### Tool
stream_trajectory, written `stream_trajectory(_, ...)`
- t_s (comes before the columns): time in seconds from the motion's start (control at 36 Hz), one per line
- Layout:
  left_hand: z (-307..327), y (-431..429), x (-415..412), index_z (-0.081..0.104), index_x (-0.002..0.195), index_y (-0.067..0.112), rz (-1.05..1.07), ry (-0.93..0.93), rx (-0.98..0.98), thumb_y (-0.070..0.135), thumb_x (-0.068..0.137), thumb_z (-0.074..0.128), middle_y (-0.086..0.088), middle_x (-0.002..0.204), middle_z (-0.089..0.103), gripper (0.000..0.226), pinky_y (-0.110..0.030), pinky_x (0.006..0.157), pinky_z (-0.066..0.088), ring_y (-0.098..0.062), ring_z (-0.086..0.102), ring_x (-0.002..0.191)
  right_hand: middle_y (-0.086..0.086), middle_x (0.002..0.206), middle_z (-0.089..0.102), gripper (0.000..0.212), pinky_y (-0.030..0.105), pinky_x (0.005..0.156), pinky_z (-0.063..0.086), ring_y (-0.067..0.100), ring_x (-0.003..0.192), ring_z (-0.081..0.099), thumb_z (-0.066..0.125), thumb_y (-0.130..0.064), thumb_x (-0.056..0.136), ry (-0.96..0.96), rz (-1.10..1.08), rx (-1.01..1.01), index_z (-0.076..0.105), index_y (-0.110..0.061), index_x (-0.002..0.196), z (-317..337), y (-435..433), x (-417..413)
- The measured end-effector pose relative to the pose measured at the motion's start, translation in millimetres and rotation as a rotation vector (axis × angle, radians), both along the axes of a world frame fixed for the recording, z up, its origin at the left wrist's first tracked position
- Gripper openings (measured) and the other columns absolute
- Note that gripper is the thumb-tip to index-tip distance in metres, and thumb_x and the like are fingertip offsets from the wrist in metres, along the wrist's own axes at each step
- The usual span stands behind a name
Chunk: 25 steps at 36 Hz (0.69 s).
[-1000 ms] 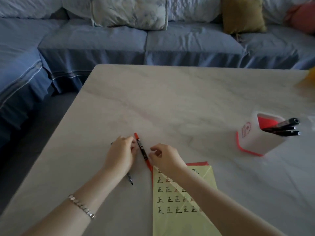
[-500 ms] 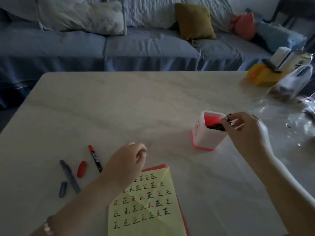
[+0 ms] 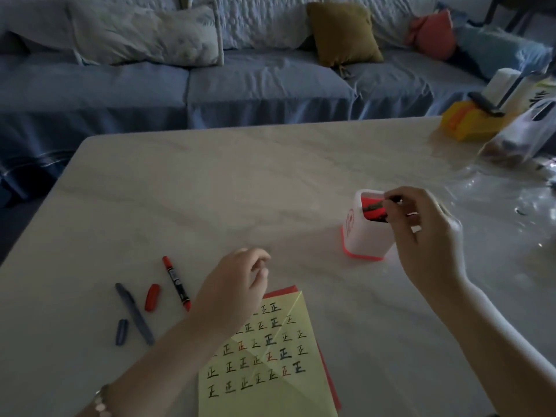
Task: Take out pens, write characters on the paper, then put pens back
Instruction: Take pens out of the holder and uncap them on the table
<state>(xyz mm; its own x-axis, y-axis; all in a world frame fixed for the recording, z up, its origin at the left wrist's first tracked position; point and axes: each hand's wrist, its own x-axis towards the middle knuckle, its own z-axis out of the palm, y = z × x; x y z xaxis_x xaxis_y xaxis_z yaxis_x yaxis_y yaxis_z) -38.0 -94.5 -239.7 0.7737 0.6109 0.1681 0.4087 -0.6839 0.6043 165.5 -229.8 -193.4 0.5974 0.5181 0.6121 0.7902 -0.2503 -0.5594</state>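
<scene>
While your right hand (image 3: 421, 233) is at the holder: its thumb and fingers pinch together on the end of a dark pen (image 3: 374, 208) at the mouth of the white square plastic pen holder with a red base and lining (image 3: 364, 239), right of centre.
Left hand (image 3: 234, 284): loosely curled, holding nothing, over the paper's top corner, lower centre.
Paper: a creased pale yellow sheet (image 3: 270, 371) lying on a red sheet (image 3: 279, 291), covered in rows of one character in black, red and blue.
Pens out: a red marker (image 3: 176, 282) with its red cap (image 3: 152, 297) apart beside it, and a blue pen (image 3: 134, 317) with its blue cap (image 3: 121, 331) apart, lower left on the pale marble tabletop (image 3: 210, 191).
Done, as I judge it: two pens taken out and uncapped, and much writing finished.
Left: you must cap the red and blue pens and return them. I cannot tell whether the dark pen is coming out or going in.
Hard to see: your fingers cover the dark pen's top, the count of pens inside is unclear, the paper's lower edge is cut off, and the light is dim.
</scene>
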Motion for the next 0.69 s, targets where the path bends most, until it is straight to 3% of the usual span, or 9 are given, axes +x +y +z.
stream_trajectory(0.06, 1.8, -2.6, 0.5, 0.052, 0.122, 0.016, -0.008, -0.037, 0.032, 0.02, 0.09, 0.053, 0.01, 0.11, 0.054, 0.032, -0.011, 0.092, 0.039, 0.001, 0.047, 0.103, 0.005, 0.09, 0.063, 0.017, 0.01, 0.065, 0.043, 0.006, 0.071, 0.057, 0.049, -0.024, 0.089, -0.001, 0.128, 0.056, 0.06, -0.014, 0.097, 4.9, 1.6, -17.3)
stream_trajectory(0.11, 4.8, -5.2, -1.0, 0.046, 0.129, 0.015, -0.031, -0.08, 0.029, 0.025, 0.089, 0.054, 0.013, 0.118, 0.046, 0.042, 0.0, 0.097, 0.026, 0.002, 0.041, 0.112, 0.012, 0.093, 0.063, 0.012, 0.017, 0.064, 0.049, 0.008, 0.069, 0.061, 0.046, -0.022, 0.091, 0.093, 0.279, 0.154, 0.057, -0.023, 0.096, 9.4, 6.0, -38.0)
stream_trajectory(0.17, 6.9, -7.0, -5.2, 0.038, 0.135, 0.016, -0.066, -0.109, -0.008, 0.033, 0.089, 0.049, 0.016, 0.123, 0.039, 0.05, 0.003, 0.099, 0.018, 0.005, 0.035, 0.12, 0.004, 0.092, 0.065, 0.013, 0.022, 0.062, 0.05, 0.011, 0.064, 0.061, 0.046, -0.018, 0.09, 0.263, 0.413, 0.269, 0.053, -0.028, 0.095, 11.6, 12.5, -60.2)
stream_trajectory(0.25, 5.2, -8.7, -16.9, 0.034, 0.135, 0.024, -0.108, -0.115, -0.056, 0.039, 0.091, 0.037, 0.022, 0.123, 0.038, 0.046, 0.0, 0.099, 0.023, 0.015, 0.034, 0.117, -0.006, 0.086, 0.068, 0.005, 0.023, 0.059, 0.051, 0.016, 0.059, 0.059, 0.049, -0.018, 0.087, 0.566, 0.502, 0.363, 0.052, -0.016, 0.091, 8.7, 23.0, -89.0)
stream_trajectory(0.33, -0.1, -10.4, -32.8, 0.046, 0.117, 0.03, -0.115, -0.135, -0.048, 0.038, 0.094, 0.034, 0.022, 0.096, 0.053, 0.028, -0.008, 0.075, 0.043, 0.007, 0.054, 0.087, 0.003, 0.079, 0.071, 0.01, 0.022, 0.055, 0.05, 0.012, 0.055, 0.058, 0.055, -0.019, 0.085, 0.949, 0.497, 0.415, 0.053, -0.01, 0.088, 2.3, 32.5, -112.7)
stream_trajectory(0.39, -1.6, -12.3, -42.6, 0.045, 0.098, 0.035, -0.078, -0.132, -0.055, 0.031, 0.095, 0.04, 0.017, 0.071, 0.05, 0.007, -0.008, 0.057, 0.041, 0.003, 0.053, 0.067, 0.004, 0.076, 0.069, 0.016, 0.02, 0.053, 0.048, 0.01, 0.054, 0.056, 0.051, -0.02, 0.081, 1.136, 0.506, 0.397, 0.057, -0.007, 0.089, -3.2, 37.3, -125.0)
stream_trajectory(0.47, -0.8, -14.5, -53.8, 0.047, 0.097, 0.033, -0.057, -0.099, -0.109, 0.025, 0.096, 0.04, 0.015, 0.07, 0.048, 0.011, -0.01, 0.056, 0.036, 0.0, 0.049, 0.064, -0.004, 0.059, 0.063, 0.008, 0.016, 0.053, 0.046, 0.006, 0.052, 0.055, 0.055, -0.008, 0.086, 1.129, 0.517, 0.198, 0.062, -0.01, 0.089, -14.5, 42.7, -139.4)
stream_trajectory(0.56, 4.8, -14.2, -61.5, 0.054, 0.105, 0.023, -0.088, -0.103, -0.139, 0.025, 0.097, 0.039, 0.016, 0.085, 0.051, 0.017, -0.008, 0.067, 0.036, 0.003, 0.05, 0.077, -0.007, 0.05, 0.06, 0.012, 0.013, 0.051, 0.041, 0.002, 0.05, 0.054, 0.058, -0.013, 0.086, 0.99, 0.475, -0.051, 0.065, -0.022, 0.081, -24.2, 47.8, -149.9)
stream_trajectory(0.69, 14.4, -14.1, -69.4, 0.055, 0.104, 0.024, -0.118, -0.095, -0.14, 0.03, 0.097, 0.031, 0.012, 0.092, 0.056, 0.026, -0.017, 0.078, 0.043, -0.001, 0.054, 0.09, -0.004, 0.05, 0.058, 0.016, 0.018, 0.051, 0.044, 0.006, 0.048, 0.052, 0.055, -0.011, 0.088, 1.043, 0.518, -0.07, 0.065, -0.014, 0.076, -24.0, 50.7, -154.5)
